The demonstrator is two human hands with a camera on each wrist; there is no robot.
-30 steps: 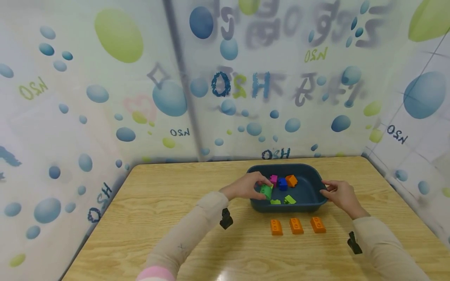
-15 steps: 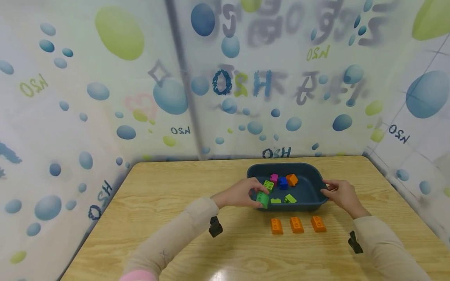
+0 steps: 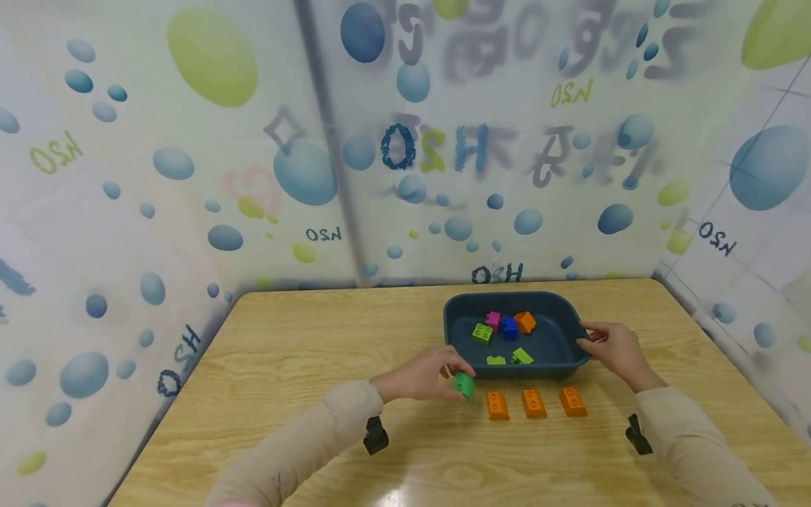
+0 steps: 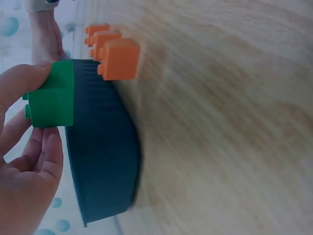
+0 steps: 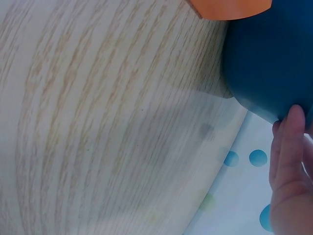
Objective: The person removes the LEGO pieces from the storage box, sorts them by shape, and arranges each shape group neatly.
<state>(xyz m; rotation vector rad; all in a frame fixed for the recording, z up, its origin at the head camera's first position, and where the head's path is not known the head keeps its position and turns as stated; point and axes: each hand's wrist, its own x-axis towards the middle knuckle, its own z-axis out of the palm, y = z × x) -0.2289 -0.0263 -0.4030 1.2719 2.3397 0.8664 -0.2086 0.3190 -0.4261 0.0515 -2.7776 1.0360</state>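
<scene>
Green block [image 3: 464, 386] pinched in the left hand [image 3: 423, 376], just outside the blue tray [image 3: 532, 371]
A slack pinch could drop it; swinging right might knock the leftmost orange block [image 3: 497, 407]. The right hand [image 3: 616, 353] pinches the tray's right end, where a tug could shift it.

Head view: left sleeve [image 3: 304, 436] cut by bottom edge, right sleeve [image 3: 703, 451] by lower right; lime piece [image 3: 496, 360] partly hidden behind near wall of bin [image 3: 526, 371]; grey lettering [image 3: 478, 58] at top blurred, cropped above. Left wrist: left hand [image 4: 24, 171] cropped at left, thumb covers a corner of green block [image 4: 51, 100], desk [image 4: 220, 122] grain smeared. Right wrist: right hand [image 5: 291, 171] cropped lower right, orange block [image 5: 232, 7] cropped at top
</scene>
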